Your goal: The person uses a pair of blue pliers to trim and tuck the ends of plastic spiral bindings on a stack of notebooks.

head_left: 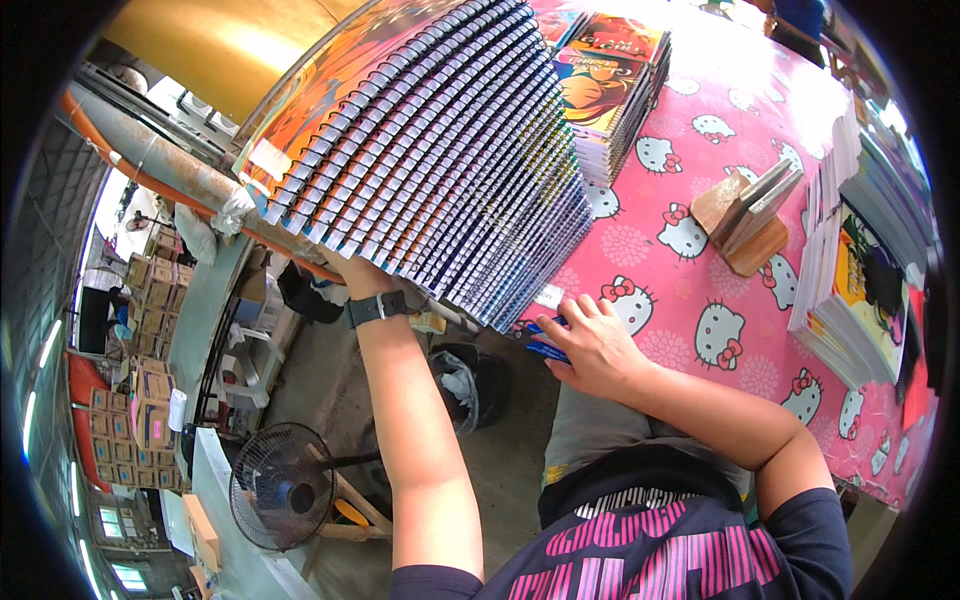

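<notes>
A tall stack of spiral-bound notebooks (440, 170) with orange illustrated covers leans at the table's left edge, its black wire spines facing me. My left hand (352, 272), with a dark watch strap at the wrist, reaches to the stack's lower left edge; its fingers are hidden behind the notebooks. Beside the stack's lower right corner, my right hand (595, 342) rests at the table edge. Its fingers and thumb are closed around a small blue printed piece (546, 346), mostly covered by the hand. A small white label (549, 296) lies just above those fingers.
A second notebook stack (605, 90) stands behind the first on the pink patterned table (665, 350). A wooden block holder (745, 215) and piled booklets (850, 320) are to the right. Below left are a black bin bag (475, 385), a fan (285, 487) and stacked cartons (125, 435).
</notes>
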